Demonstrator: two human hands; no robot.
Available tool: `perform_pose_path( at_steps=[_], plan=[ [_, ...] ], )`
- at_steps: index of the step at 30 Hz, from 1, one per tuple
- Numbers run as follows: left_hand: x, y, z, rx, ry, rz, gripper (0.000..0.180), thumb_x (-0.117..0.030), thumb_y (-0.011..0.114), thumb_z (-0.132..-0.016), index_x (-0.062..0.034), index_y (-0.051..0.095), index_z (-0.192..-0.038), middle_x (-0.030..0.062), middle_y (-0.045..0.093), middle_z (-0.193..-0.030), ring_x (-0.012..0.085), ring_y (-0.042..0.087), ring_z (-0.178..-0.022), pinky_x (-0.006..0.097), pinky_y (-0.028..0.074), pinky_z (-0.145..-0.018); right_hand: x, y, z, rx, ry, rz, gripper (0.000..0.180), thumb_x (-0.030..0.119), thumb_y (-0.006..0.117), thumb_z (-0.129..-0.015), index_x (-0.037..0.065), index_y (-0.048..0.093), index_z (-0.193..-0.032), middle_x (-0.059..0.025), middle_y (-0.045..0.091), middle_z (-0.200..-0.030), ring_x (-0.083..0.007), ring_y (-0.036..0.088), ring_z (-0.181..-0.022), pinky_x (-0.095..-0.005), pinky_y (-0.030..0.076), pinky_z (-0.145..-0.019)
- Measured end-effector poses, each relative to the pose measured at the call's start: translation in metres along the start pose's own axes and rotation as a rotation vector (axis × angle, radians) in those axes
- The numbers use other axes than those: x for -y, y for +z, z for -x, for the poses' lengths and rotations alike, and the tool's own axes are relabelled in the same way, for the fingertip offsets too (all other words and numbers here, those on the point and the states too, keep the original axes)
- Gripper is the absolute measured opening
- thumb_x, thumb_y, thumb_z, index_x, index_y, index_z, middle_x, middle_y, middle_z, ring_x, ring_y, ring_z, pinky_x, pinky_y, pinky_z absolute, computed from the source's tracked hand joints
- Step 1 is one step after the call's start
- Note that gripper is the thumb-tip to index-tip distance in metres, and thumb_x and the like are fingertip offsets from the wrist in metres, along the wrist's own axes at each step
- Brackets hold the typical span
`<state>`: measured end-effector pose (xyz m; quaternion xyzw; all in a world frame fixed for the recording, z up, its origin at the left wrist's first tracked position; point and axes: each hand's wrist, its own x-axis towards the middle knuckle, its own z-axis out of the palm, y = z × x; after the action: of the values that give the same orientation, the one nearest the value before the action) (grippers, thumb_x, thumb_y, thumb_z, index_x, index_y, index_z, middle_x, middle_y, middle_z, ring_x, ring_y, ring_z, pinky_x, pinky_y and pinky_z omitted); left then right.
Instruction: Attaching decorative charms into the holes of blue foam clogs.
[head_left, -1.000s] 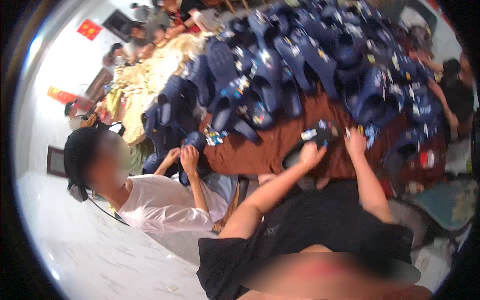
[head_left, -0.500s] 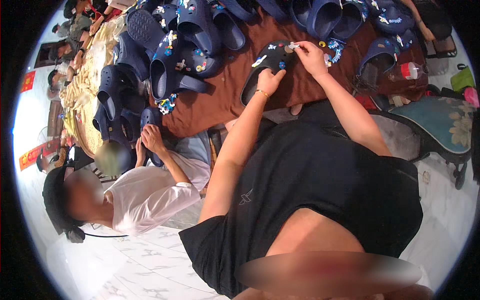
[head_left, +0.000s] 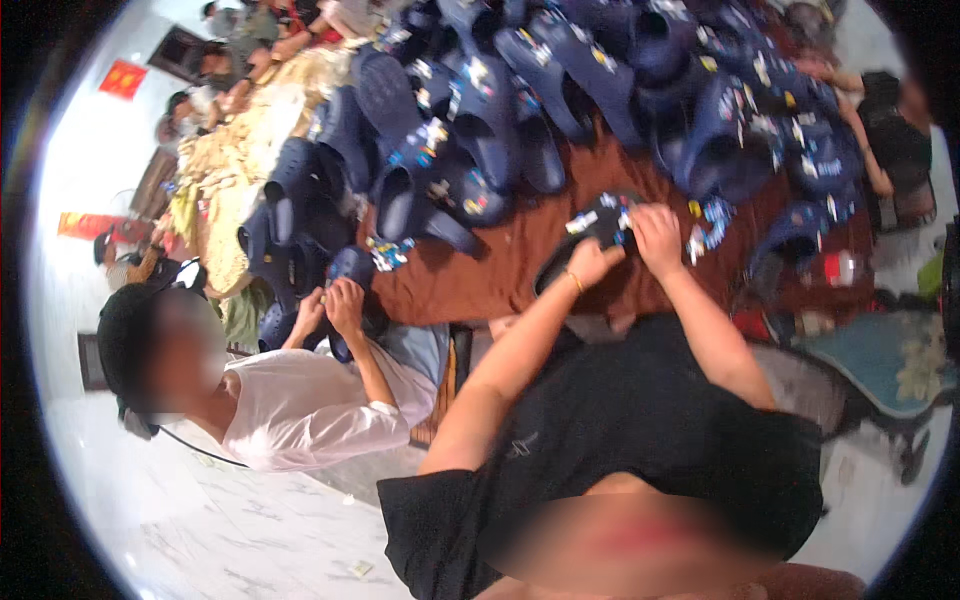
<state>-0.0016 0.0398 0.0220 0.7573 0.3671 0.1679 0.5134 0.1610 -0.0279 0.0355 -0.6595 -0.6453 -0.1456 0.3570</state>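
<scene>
A black clog (head_left: 580, 222) with small coloured charms on its upper tilts over the brown cloth. My left hand (head_left: 597, 265) is closed round its side, thumb on top. At the toe end, my right hand (head_left: 658, 238) has its fingers bent and pressed against the clog; any small charm beneath them is hidden. To the right of that hand lies a cluster of blue and white charms (head_left: 710, 228). Navy clogs (head_left: 480, 130), many carrying charms, are heaped beyond my hands. The picture is somewhat blurred.
On my left, a person in a white shirt (head_left: 310, 400) handles a navy clog (head_left: 350, 265). Brown cloth (head_left: 500, 285) covers the table. Another person's arm (head_left: 868, 150) reaches in at the far right. A teal floral chair seat (head_left: 885, 365) stands to my right.
The view has shifted, showing more of the heaped clogs. My right fingers, earlier pinching a white charm at the toe, now bend over the clog there. My left hand keeps its grip.
</scene>
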Motion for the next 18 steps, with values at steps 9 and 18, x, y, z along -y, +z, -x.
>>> perform_pose_path(
  at_steps=[9, 18],
  plan=[
    [-0.022, -0.014, -0.004, 0.252, -0.135, 0.487, 0.050, -0.022, 0.072, -0.073, -0.0002, 0.058, -0.115, 0.0086, 0.059, -0.112, 0.0214, 0.053, -0.102, 0.032, 0.039, -0.092, 0.006, -0.011, 0.005, 0.051, -0.045, -0.034, 0.022, 0.008, 0.060, -0.077, 0.006, 0.062, -0.099, -0.0060, 0.061, -0.102, -0.0261, 0.054, -0.099, -0.0407, 0.040, -0.086],
    [-0.024, -0.016, -0.008, 0.258, -0.286, 0.683, 0.039, -0.014, 0.069, -0.072, 0.0010, 0.062, -0.107, 0.0087, 0.062, -0.103, 0.0198, 0.057, -0.095, 0.032, 0.042, -0.085, 0.009, -0.015, 0.008, 0.071, 0.017, -0.056, 0.023, 0.007, 0.058, -0.076, 0.007, 0.064, -0.098, -0.0053, 0.060, -0.105, -0.0270, 0.052, -0.103, -0.0413, 0.038, -0.089]
  ],
)
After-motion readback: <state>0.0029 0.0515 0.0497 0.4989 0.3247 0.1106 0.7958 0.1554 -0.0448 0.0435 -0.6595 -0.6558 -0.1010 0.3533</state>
